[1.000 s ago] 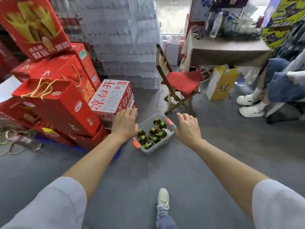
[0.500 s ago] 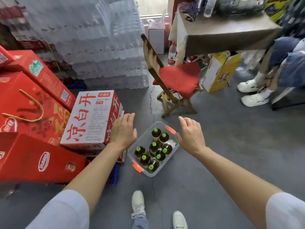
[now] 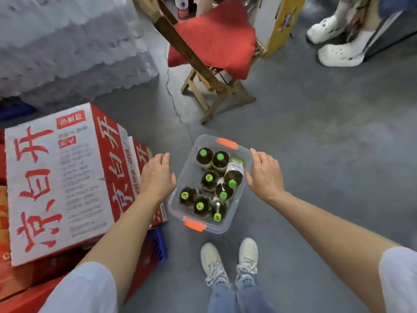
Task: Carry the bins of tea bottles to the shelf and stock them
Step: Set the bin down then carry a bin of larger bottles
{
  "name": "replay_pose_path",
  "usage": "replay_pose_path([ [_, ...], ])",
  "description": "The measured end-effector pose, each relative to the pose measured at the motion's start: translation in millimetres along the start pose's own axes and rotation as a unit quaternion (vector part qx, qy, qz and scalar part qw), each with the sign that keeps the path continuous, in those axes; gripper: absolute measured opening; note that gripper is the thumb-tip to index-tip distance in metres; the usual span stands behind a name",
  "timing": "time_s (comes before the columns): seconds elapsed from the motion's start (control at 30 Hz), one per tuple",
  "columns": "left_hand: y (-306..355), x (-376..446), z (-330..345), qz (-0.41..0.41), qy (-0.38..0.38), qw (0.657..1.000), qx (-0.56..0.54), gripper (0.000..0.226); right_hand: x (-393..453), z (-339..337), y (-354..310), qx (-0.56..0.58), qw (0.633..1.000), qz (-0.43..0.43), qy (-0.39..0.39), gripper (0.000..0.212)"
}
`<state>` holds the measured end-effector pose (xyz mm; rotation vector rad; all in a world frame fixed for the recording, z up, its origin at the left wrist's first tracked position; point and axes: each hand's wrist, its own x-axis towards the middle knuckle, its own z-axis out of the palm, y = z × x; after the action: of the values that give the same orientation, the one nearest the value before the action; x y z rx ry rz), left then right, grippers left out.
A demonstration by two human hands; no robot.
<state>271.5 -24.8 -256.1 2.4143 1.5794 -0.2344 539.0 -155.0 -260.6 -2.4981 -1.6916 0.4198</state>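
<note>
A clear plastic bin (image 3: 239, 199) with orange latches sits on the grey floor just ahead of my feet. It holds several dark tea bottles (image 3: 209, 181) with green caps, most upright, one tilted. My left hand (image 3: 156, 177) hovers by the bin's left wall, fingers relaxed, holding nothing. My right hand (image 3: 265, 175) is at the bin's right rim with loose fingers; I cannot tell if it touches the rim.
A red and white carton (image 3: 58, 181) on red boxes stands close on the left. A wooden chair (image 3: 203, 71) with a red cushion is beyond the bin. Shrink-wrapped water packs (image 3: 67, 46) rise at far left. Another person's white shoes (image 3: 334, 41) are far right.
I have stepped closer and leaned over the bin, which now lies right below me. Both hands have dropped to its two sides.
</note>
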Motion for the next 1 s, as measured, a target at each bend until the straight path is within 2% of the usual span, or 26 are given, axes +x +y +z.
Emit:
replay_pose_path([
  [0.2, -15.4, 39.0, 102.2, 0.014, -0.065, 0.998, -0.009, 0.063, -3.3, 104.2, 27.6, 0.040, 0.994, 0.095, -0.047, 0.061],
  [0.27, -16.1, 56.9, 136.4, -0.019, -0.090, 0.995, -0.042, 0.061, -8.5, 144.6, 32.5, 0.092, 0.983, 0.143, -0.074, 0.062],
  [0.33, -16.3, 78.0, 172.3, -0.079, -0.109, 0.986, -0.101, 0.062, -12.0, 186.4, 31.9, 0.191, 0.956, 0.201, -0.098, 0.068],
  [0.4, -15.9, 99.7, 200.8, -0.149, -0.133, 0.960, -0.199, 0.064, -13.6, 222.9, 27.0, 0.290, 0.914, 0.260, -0.110, 0.078],
  [0.47, -14.8, 116.7, 219.6, -0.194, -0.153, 0.913, -0.324, 0.059, -12.7, 248.7, 23.0, 0.349, 0.883, 0.299, -0.097, 0.086],
  [0.53, -12.8, 131.6, 234.3, -0.216, -0.139, 0.879, -0.402, 0.051, -7.2, 267.7, 25.2, 0.371, 0.871, 0.313, -0.071, 0.091],
  [0.57, -10.2, 137.0, 238.4, -0.224, -0.124, 0.874, -0.413, 0.046, -4.7, 273.3, 27.3, 0.378, 0.869, 0.314, -0.062, 0.093],
  [0.7, 5.6, 138.8, 243.5, -0.209, -0.069, 0.927, -0.303, 0.030, -6.6, 273.7, 40.4, 0.396, 0.858, 0.323, -0.053, 0.095],
  [0.77, 16.2, 130.0, 239.4, -0.188, -0.038, 0.942, -0.275, 0.021, -11.1, 265.5, 51.5, 0.400, 0.854, 0.329, -0.044, 0.094],
  [0.87, 36.3, 114.4, 233.3, -0.169, -0.007, 0.945, -0.279, 0.014, -12.9, 250.9, 74.3, 0.382, 0.856, 0.348, -0.018, 0.091],
  [1.0, 75.6, 94.8, 218.0, -0.186, 0.013, 0.938, -0.292, 0.011, -20.5, 212.5, 102.7, 0.356, 0.858, 0.372, -0.001, 0.088],
])
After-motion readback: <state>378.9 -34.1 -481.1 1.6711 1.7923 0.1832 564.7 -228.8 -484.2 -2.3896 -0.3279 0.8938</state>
